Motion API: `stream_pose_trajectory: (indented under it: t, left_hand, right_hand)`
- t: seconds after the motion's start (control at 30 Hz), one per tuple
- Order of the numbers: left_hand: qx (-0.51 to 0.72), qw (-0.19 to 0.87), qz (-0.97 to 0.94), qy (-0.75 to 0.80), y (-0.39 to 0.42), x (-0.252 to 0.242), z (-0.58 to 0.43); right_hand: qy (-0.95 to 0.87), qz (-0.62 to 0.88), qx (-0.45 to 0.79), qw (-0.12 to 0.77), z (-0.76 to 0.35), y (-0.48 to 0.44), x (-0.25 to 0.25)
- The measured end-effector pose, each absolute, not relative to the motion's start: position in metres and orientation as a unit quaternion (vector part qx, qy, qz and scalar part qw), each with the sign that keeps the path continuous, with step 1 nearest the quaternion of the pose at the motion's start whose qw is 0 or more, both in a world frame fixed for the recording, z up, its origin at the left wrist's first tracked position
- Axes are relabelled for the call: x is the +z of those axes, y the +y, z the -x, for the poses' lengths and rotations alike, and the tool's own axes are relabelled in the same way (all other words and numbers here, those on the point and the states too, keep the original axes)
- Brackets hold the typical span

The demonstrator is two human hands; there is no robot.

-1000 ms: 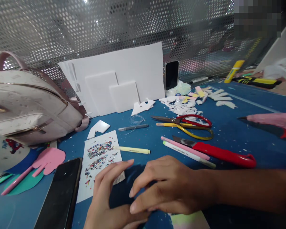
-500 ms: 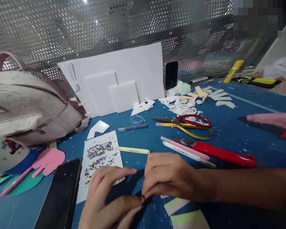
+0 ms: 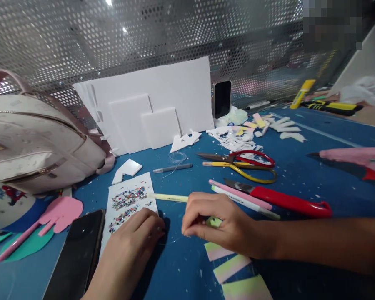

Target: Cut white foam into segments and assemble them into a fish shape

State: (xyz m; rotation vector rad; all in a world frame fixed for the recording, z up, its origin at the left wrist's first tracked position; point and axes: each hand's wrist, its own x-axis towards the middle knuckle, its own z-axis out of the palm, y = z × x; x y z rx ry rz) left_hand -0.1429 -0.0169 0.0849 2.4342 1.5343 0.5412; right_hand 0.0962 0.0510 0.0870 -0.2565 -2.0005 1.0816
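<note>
My right hand (image 3: pixel 218 218) is closed in a pinch above the table. A fine clear thread (image 3: pixel 171 242) runs from its fingertips. Inside its curled palm shows a light green piece (image 3: pixel 214 221), partly hidden by the fingers. At the right edge of the white paper (image 3: pixel 148 181), my left hand (image 3: pixel 140 235) has its fingers curled down; whatever they hold is hidden. Several small multicoloured beads (image 3: pixel 128 197) lie on that paper. Below my right hand are green-and-pink paper strips (image 3: pixel 231 268). A pale yellow pen (image 3: pixel 171 197) lies between the paper and my right hand.
A black phone (image 3: pixel 76 254) lies left of my left hand, near a backpack (image 3: pixel 34 141). Scissors (image 3: pixel 215 157), a red-handled cutter (image 3: pixel 290 202) and a pink glue gun (image 3: pixel 346 154) lie right. White foam boards (image 3: pixel 181 87) stand behind, beside white scraps (image 3: pixel 231 139).
My left hand has drawn back left from my right fingertips, its fingers curling in. My right hand has shifted slightly left and up, uncovering more of the strips. The view has shifted slightly.
</note>
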Motion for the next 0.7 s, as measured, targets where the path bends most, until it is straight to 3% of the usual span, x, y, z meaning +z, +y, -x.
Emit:
stream_pose_trajectory:
  t: [0.2,0.47,0.7]
  left_hand:
    - [0.235,0.140,-0.812,0.516,-0.017,0.092,0.139]
    - [0.352,0.433,-0.640,0.529,-0.034,0.091,0.123]
    - [0.395,0.437,-0.623,0.515,-0.035,0.081,0.124]
  right_hand:
    - [-0.791,0.108,0.437,0.414,-0.096,0.051,0.087]
    - [-0.802,0.125,0.406,0.421,-0.098,0.049,0.089]
    - [-0.825,0.110,0.384,0.401,-0.099,0.048,0.093]
